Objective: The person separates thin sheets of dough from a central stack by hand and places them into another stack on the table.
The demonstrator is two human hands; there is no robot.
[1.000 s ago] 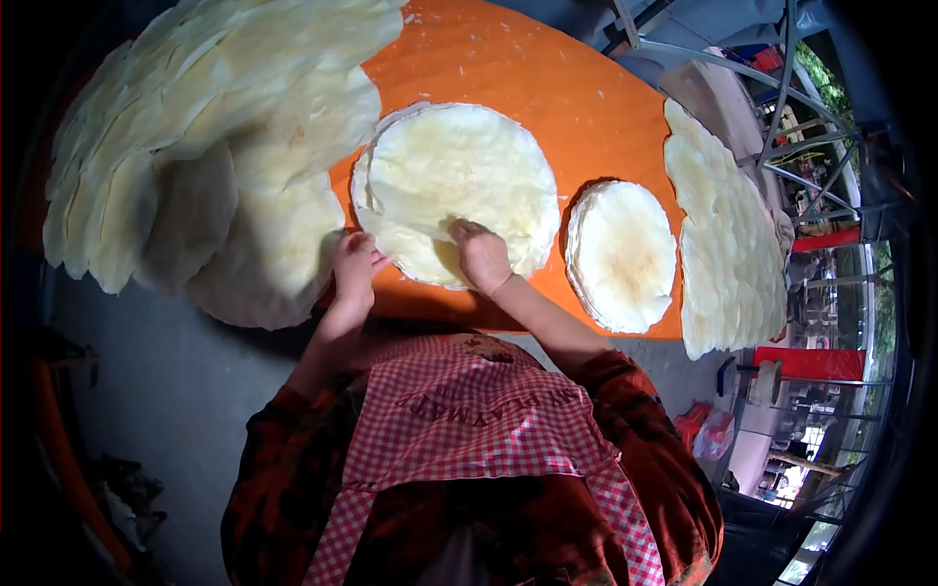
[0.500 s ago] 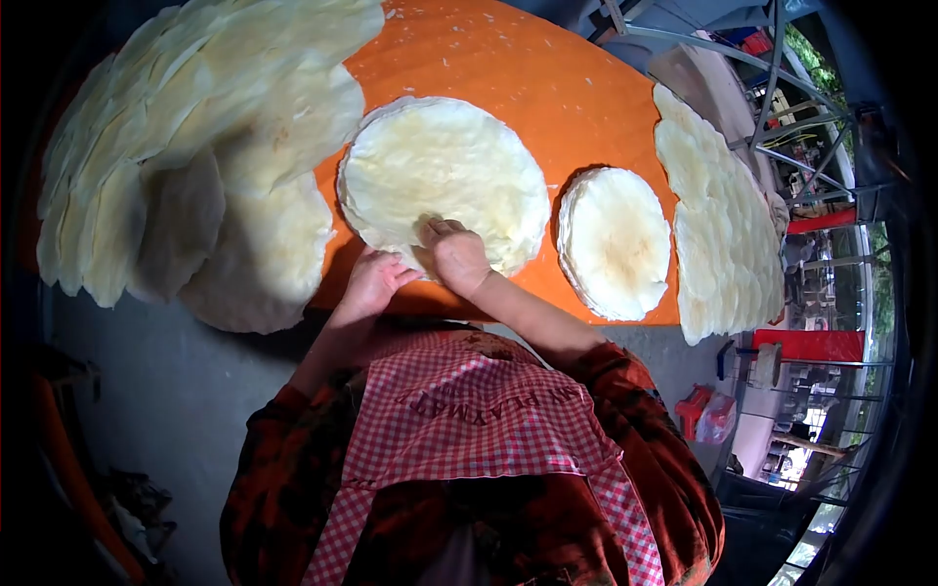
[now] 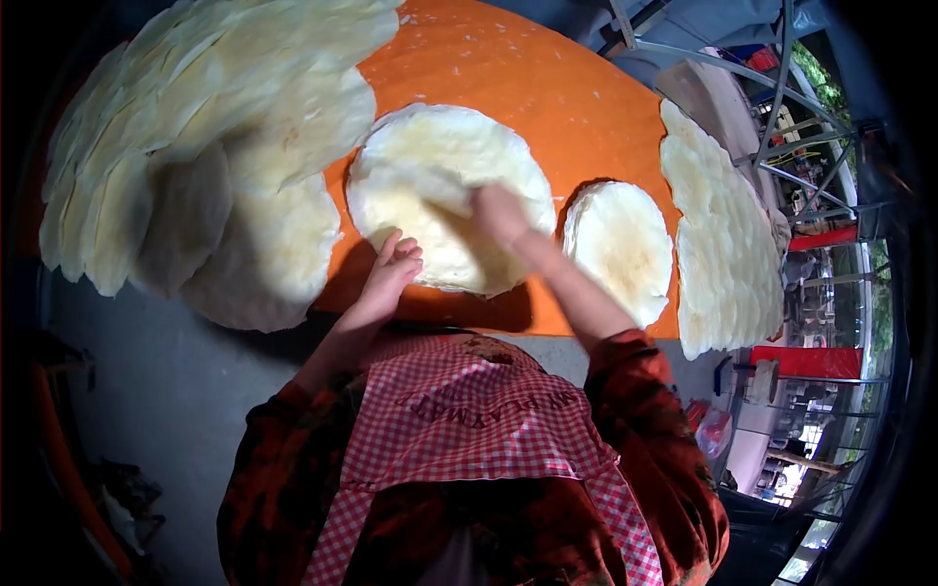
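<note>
A stack of thin, pale round sheets (image 3: 440,244) lies in the middle of the orange tabletop (image 3: 508,63). Over its right half is my right hand (image 3: 500,213), closed and blurred by motion. A smeared pale edge of the top sheet (image 3: 420,176) runs across the stack to this hand, whose fingertips are indistinct. My left hand (image 3: 393,266) is at the stack's front left edge, fingers apart and holding nothing. Beside the stack, to the right, stands a smaller-looking round stack (image 3: 620,249), partly behind my right forearm.
Many overlapping pale sheets (image 3: 107,186) cover the table's left side, some over its front edge. Another overlapping row (image 3: 723,244) lines the right end. Metal framing (image 3: 782,98) stands beyond at the right. A red object (image 3: 806,361) is at the lower right.
My right hand has moved up and right from the stack's front edge, drawing the top sheet's edge with it. My left hand has risen slightly, its fingers spreading.
</note>
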